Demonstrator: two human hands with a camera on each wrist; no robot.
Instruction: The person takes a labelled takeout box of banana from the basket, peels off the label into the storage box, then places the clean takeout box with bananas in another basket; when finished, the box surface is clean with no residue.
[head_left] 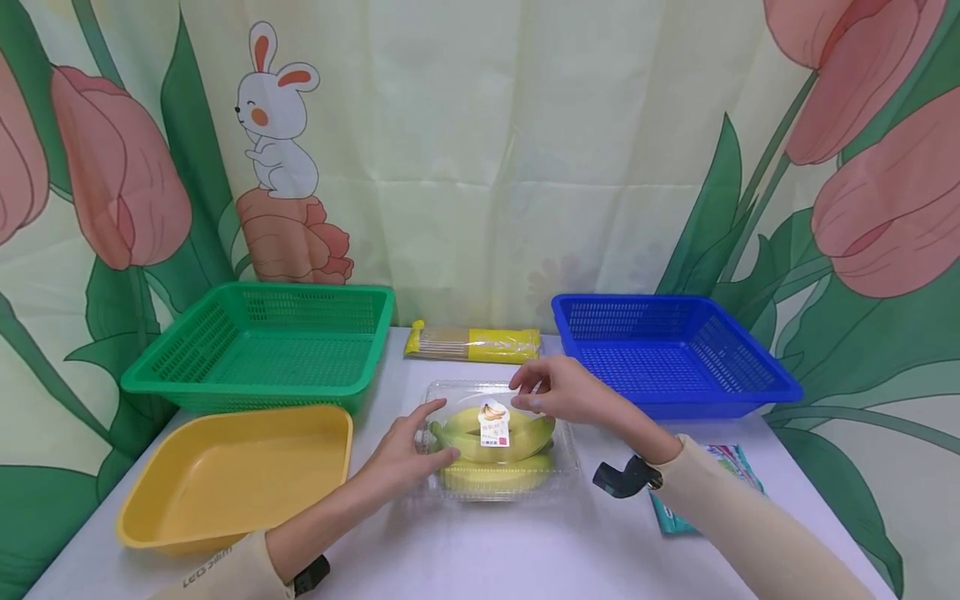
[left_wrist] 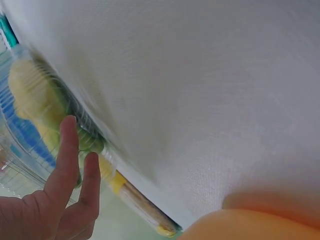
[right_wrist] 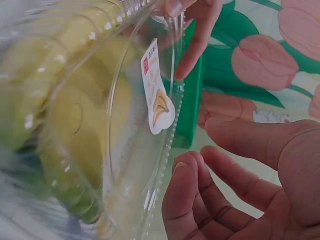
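A clear plastic clamshell box (head_left: 567, 479) sits on the white table in front of me with its lid down. Yellow-green bananas (head_left: 491, 477) show through the plastic, and a white label (head_left: 494, 429) with a banana picture is stuck on top. At the box's left side is my left hand (head_left: 405, 454), thumb and fingers spread along its edge. My right hand (head_left: 564, 392) hovers over the lid's far right part, fingers loosely bent. In the right wrist view, a gap shows between the thumb and fingers of that hand (right_wrist: 240, 185), with nothing in it.
A yellow tub (head_left: 232, 475) and a green basket (head_left: 300, 367) stand at left, a blue basket (head_left: 675, 408) at back right. Behind the box lies a yellow-wrapped pack of thin sticks (head_left: 502, 345). A teal packet (head_left: 671, 518) is partly hidden under my right forearm.
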